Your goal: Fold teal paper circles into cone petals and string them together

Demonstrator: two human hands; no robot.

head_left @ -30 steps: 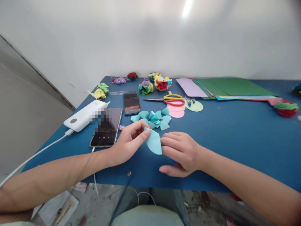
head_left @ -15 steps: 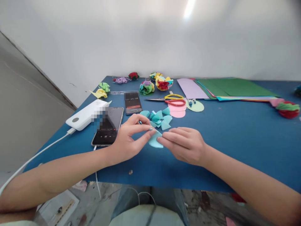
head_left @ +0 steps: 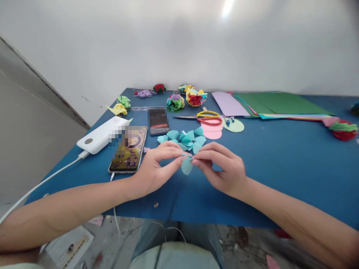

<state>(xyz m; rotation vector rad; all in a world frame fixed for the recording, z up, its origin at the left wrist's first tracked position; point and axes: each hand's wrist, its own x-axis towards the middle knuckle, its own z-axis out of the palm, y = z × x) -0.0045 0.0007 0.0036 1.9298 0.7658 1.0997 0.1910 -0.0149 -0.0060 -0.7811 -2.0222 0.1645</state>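
A light teal paper piece [head_left: 186,166] hangs between my two hands, its rounded part pointing down. My left hand [head_left: 161,166] pinches its upper left edge between thumb and fingers. From the other side, my right hand [head_left: 223,168] grips the upper right edge with thumb and fingertips. The top of the paper is partly covered by the fingers, so its exact fold is hard to make out. Just beyond my hands lies a cluster of folded teal paper petals [head_left: 187,139] on the blue table [head_left: 275,172].
Scissors [head_left: 209,117] rest partly on pink paper circles [head_left: 211,130], beside a pale green circle [head_left: 236,126]. Stacked coloured sheets [head_left: 280,104] and several paper flowers [head_left: 175,102] sit farther back. Two phones [head_left: 129,149] and a white power bank [head_left: 102,135] with a cable are at left.
My right hand's fingers have shifted up along the paper and opened into a wider arch. The piece now looks narrower and turned downward. The near phone's screen has changed to a colourful picture.
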